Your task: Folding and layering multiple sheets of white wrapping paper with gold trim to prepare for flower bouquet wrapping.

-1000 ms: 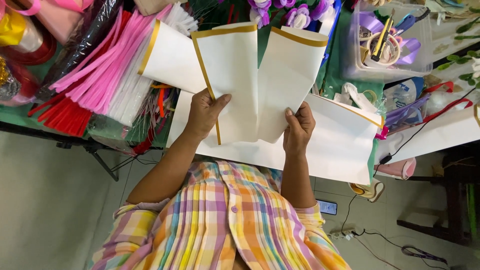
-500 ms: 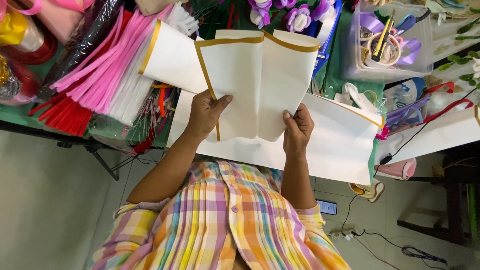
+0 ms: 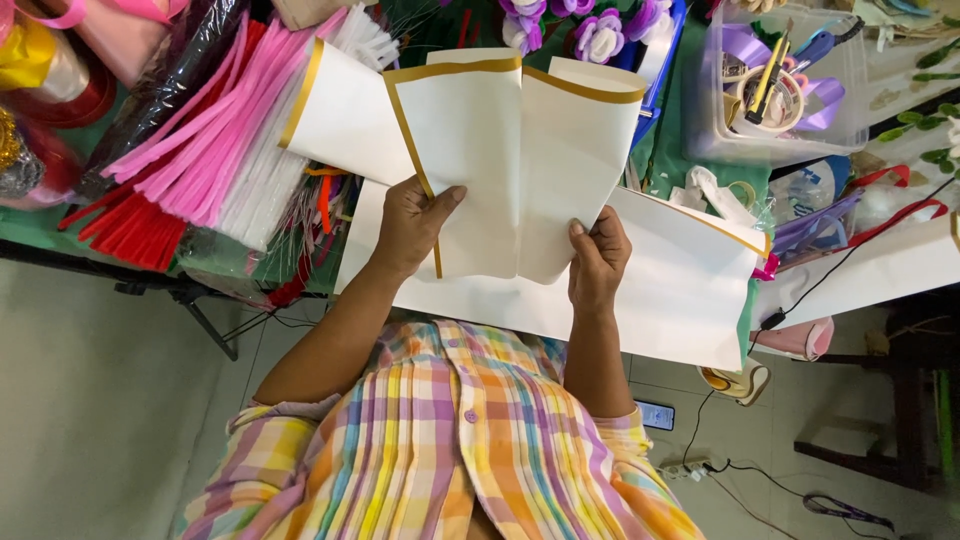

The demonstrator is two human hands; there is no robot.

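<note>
Cream paper sheet (image 3: 500, 160) with a gold border is folded into overlapping panels and held up above the table (image 3: 60, 230), over a larger cream sheet (image 3: 680, 290) that lies flat at the table's near edge. The left hand (image 3: 412, 225) pinches the folded sheet's lower left part, thumb on top along the gold-edged flap, its grip closed on the paper. The right hand (image 3: 597, 262) clasps the lower right panel, fingers curled round its edge, grip likewise closed on the paper. Left of the sheet lie bundles of pink, white and red pipe cleaners (image 3: 190, 160). Purple fabric flowers (image 3: 590, 30) sit behind it, and a clear plastic box (image 3: 790, 80) of ribbon and tools stands to the right
</note>
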